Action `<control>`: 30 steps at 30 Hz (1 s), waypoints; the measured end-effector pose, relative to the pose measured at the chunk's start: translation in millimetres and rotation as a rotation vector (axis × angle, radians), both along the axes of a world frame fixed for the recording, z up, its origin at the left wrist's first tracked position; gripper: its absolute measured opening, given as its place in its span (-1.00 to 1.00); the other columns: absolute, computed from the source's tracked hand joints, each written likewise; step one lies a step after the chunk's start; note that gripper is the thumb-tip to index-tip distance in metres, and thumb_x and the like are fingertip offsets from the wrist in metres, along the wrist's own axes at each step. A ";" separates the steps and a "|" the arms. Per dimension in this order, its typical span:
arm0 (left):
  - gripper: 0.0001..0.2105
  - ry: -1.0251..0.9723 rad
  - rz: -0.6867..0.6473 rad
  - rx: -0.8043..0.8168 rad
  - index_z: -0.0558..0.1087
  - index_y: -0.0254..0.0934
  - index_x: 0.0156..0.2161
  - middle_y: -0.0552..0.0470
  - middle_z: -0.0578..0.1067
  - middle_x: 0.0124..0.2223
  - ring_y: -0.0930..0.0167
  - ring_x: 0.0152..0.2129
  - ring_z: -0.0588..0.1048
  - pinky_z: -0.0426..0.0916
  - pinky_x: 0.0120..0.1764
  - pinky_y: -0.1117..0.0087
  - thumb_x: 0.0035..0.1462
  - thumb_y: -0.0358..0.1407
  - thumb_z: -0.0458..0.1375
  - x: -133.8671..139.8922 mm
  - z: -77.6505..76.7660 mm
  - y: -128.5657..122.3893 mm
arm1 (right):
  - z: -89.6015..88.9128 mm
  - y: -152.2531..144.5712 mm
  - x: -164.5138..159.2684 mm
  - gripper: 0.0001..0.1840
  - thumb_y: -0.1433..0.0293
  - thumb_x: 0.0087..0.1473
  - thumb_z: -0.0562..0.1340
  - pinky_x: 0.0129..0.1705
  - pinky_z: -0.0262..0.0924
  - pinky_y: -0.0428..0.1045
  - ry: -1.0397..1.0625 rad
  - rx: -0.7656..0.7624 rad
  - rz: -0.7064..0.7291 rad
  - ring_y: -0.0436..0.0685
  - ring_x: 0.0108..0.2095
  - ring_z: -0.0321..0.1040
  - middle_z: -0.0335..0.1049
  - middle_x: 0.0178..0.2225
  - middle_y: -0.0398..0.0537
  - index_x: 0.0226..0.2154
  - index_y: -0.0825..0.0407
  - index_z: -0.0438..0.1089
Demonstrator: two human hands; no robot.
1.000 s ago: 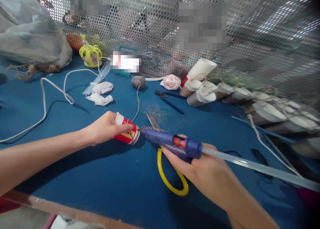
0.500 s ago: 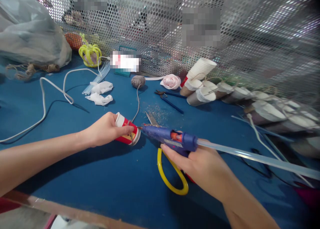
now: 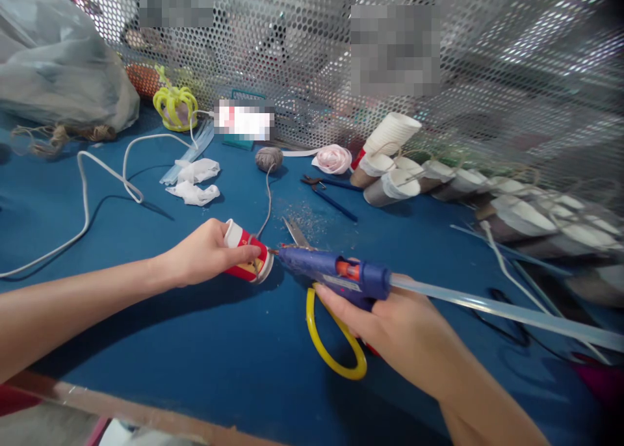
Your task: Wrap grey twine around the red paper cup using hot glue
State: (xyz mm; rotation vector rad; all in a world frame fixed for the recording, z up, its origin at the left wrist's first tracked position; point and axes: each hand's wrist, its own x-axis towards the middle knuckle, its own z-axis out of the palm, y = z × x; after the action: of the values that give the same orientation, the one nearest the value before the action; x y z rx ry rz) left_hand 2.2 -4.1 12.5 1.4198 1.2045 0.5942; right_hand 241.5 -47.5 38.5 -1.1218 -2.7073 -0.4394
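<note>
Closed around a red and white paper cup (image 3: 235, 233), my left hand (image 3: 207, 254) holds it tilted on its side, with the thumb pressing grey yarn (image 3: 270, 202) to its wall. The yarn runs back to a small grey ball (image 3: 269, 159). In my right hand (image 3: 390, 322) is a blue glue gun (image 3: 316, 264), a long clear glue stick (image 3: 487, 308) sticking out of its rear. The gun's nozzle is at the cup's base end; whether it touches, I cannot tell. Scissors with yellow handles (image 3: 312, 329) lie beneath the gun, partly hidden by it.
Blue-handled pliers (image 3: 331, 202) and a pink ribbon roll (image 3: 333, 158) lie farther back. Several wrapped paper cups (image 3: 394, 186) line the right rear by a perforated metal screen (image 3: 302, 62). At left are a white cable (image 3: 85, 199), crumpled white scraps (image 3: 195, 189) and a plastic bag (image 3: 58, 62).
My right hand and the glue gun have shifted slightly to the right, drawing the nozzle back a little. My left hand and the cup stay almost in place.
</note>
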 end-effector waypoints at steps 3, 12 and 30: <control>-0.72 0.007 -0.003 0.010 0.48 -0.39 -0.48 0.05 0.46 -0.57 0.49 -0.65 0.33 0.16 -0.57 0.50 -0.07 -0.14 0.16 -0.2 0.8 -0.3 | 7.9 -2.0 -1.0 -0.50 0.54 0.10 -0.12 -0.41 0.26 0.02 -0.111 0.093 0.091 0.17 -0.45 0.41 0.43 -0.62 -0.02 -0.31 -0.04 0.50; -0.71 -0.007 -0.009 0.006 0.47 -0.38 -0.48 0.05 0.47 -0.56 0.49 -0.64 0.32 0.15 -0.57 0.50 -0.07 -0.12 0.15 -1.1 -0.7 -0.3 | 19.4 -2.2 -11.7 -0.44 0.45 0.17 -0.18 -0.51 0.24 0.00 0.035 0.041 0.075 0.16 -0.53 0.41 0.43 -0.61 0.03 -0.46 0.01 0.51; -0.73 -0.009 0.028 -0.006 0.45 -0.38 -0.54 0.09 0.42 -0.61 0.53 -0.68 0.27 0.09 -0.61 0.52 -0.10 -0.15 0.17 1.4 1.9 0.0 | 17.4 -10.6 -11.0 -0.66 0.36 0.12 -0.02 -0.51 0.25 -0.04 0.324 -0.298 -0.097 0.12 -0.56 0.38 0.36 -0.66 -0.11 -0.46 -0.04 0.43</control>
State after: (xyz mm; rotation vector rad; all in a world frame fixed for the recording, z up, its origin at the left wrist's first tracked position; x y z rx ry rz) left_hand 3.7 -4.1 14.4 1.3959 1.2196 0.6149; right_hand 230.5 -58.1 56.0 -1.2735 -2.4901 0.1332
